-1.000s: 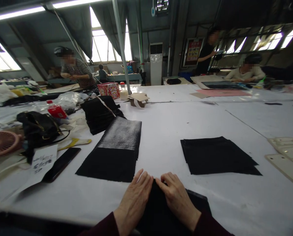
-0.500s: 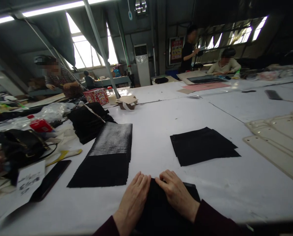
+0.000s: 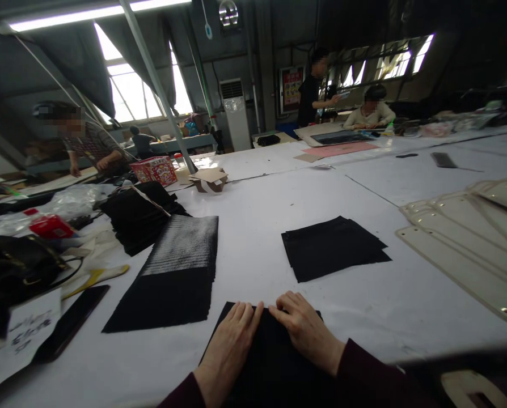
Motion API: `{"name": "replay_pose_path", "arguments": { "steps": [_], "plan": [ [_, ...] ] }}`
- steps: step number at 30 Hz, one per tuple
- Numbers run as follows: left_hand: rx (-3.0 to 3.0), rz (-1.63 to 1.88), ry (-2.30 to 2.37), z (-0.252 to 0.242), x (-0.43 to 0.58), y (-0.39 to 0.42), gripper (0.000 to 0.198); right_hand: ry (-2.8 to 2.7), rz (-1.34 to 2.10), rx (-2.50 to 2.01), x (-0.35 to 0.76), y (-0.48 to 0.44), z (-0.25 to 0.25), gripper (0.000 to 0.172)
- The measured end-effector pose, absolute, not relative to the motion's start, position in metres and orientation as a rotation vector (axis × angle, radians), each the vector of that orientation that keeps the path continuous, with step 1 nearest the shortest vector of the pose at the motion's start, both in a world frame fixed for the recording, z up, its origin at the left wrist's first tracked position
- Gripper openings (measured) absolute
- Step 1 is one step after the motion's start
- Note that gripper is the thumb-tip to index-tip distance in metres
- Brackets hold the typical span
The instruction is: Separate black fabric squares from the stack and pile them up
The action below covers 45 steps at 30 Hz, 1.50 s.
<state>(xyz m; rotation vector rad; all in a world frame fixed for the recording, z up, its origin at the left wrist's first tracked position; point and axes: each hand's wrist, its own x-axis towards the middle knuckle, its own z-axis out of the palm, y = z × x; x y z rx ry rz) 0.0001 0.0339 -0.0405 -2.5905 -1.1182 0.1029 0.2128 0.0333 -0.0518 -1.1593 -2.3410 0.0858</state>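
A black fabric piece (image 3: 274,362) lies on the table right in front of me. Over its far edge is my left hand (image 3: 234,340), fingers together and fingertips pressed at the edge; the thumb is hidden. Close beside it, my right hand (image 3: 302,326) has bent fingers closed on the same edge. A narrow gap separates the two hands. Ahead to the left is a stack of black pieces (image 3: 162,300), fanned out in overlapping layers, with whitish strips (image 3: 183,243) at its far part. Ahead to the right sits a smaller pile of black pieces (image 3: 332,249).
A dark bundle (image 3: 138,221), a phone (image 3: 72,323), a handwritten paper (image 3: 32,328) and a black bag (image 3: 19,260) lie at the left. Pale panels (image 3: 461,238) cover the right side of the white table (image 3: 253,260). Several people are farther back.
The black fabric piece has shifted left under my hands; more of it shows beyond my left hand, less beyond my right. The view has turned slightly right.
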Motion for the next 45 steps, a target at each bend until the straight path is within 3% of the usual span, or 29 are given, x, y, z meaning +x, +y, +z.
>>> {"name": "replay_pose_path", "arguments": {
  "steps": [18,23,29,36,41,45],
  "plan": [
    [-2.618,0.04,-1.076,-0.031,0.036,0.023,0.05,-2.4,0.13,-1.104,0.251,0.026,-0.052,0.029],
    [-2.689,-0.034,-1.023,-0.033,0.041,0.024,0.044,-2.431,0.164,-1.051,0.261,0.026,-0.054,0.036],
    [-2.619,0.017,-1.045,-0.032,0.054,0.016,0.05,-2.459,0.167,-0.982,0.271,0.024,-0.052,0.044],
    [-2.695,-0.045,-0.995,-0.033,0.062,0.019,0.036,-2.465,0.201,-0.952,0.28,0.022,-0.053,0.037],
    [-2.652,0.023,-1.001,-0.033,0.072,0.013,0.049,-2.494,0.196,-0.938,0.284,0.021,-0.048,0.038],
    [-2.624,0.057,-0.988,-0.035,0.076,0.013,0.048,-2.503,0.173,-0.943,0.289,0.018,-0.045,0.032]
  ]
}}
